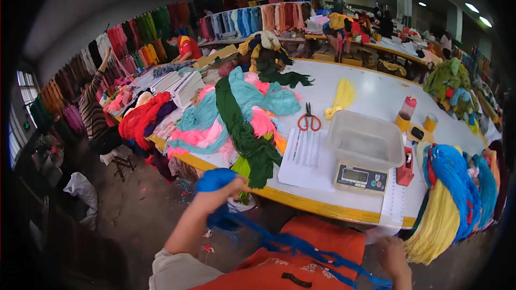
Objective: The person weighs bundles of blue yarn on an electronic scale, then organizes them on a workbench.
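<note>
A bundle of blue yarn (pixel 216 180) hangs from my left hand (pixel 232 189), whose fingers are closed on it just off the table's front edge. Loose blue strands run from the bundle across the orange apron (pixel 322 236) to the lower right. Near the front edge on the right, my right hand (pixel 391 255) is blurred, close to the strand ends and a small pale sheet (pixel 382 233); its grip cannot be made out. Dark green yarn (pixel 242 134) lies on the table behind my left hand.
A digital scale (pixel 361 177) bears a clear plastic bin (pixel 366 138). Red-handled scissors (pixel 309 121), printed sheets (pixel 303 156) and a red tape dispenser (pixel 405 167) lie around it. Blue and yellow skeins (pixel 441 209) hang at right. Two people (pixel 188 47) (pixel 92 110) are at the left.
</note>
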A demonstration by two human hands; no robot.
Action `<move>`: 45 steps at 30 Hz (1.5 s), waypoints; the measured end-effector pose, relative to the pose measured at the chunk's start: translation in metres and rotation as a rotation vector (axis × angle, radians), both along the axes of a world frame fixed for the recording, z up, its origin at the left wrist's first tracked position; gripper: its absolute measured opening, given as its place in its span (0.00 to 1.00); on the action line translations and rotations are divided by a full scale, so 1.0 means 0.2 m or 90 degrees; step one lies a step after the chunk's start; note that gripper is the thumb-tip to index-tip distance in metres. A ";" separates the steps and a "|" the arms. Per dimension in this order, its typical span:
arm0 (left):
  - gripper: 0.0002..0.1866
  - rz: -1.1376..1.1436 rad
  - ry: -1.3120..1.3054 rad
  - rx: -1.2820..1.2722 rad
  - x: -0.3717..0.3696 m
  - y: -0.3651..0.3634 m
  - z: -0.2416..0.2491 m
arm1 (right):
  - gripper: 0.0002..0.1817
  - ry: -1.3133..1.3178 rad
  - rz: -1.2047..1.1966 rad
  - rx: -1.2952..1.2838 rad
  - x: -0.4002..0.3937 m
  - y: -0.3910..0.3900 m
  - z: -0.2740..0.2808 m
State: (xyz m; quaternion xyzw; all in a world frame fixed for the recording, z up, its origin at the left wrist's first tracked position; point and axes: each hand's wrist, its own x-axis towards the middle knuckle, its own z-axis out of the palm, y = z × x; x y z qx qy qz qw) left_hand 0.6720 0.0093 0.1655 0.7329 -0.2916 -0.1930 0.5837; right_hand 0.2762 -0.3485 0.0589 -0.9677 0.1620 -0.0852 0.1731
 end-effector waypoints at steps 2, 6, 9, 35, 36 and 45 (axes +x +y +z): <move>0.21 -0.114 0.105 -0.079 -0.11 -0.15 0.00 | 0.15 -0.176 0.101 0.126 0.33 0.17 0.23; 0.41 -0.409 0.034 -0.299 -0.29 -0.47 0.04 | 0.13 -0.312 0.149 0.382 0.73 0.47 0.49; 0.45 -0.500 -0.125 -0.217 -0.36 -0.60 0.05 | 0.12 -0.379 0.171 0.580 0.87 0.56 0.50; 0.12 -0.318 0.324 -0.345 -0.55 -0.68 -0.17 | 0.06 -0.346 0.175 1.005 0.78 0.49 0.27; 0.11 -0.303 0.354 -0.311 -0.55 -0.67 -0.15 | 0.07 -0.374 0.221 0.859 0.79 0.50 0.25; 0.11 -0.488 0.443 -0.100 -0.24 -0.42 -0.23 | 0.08 -0.229 0.159 1.210 0.62 0.39 0.27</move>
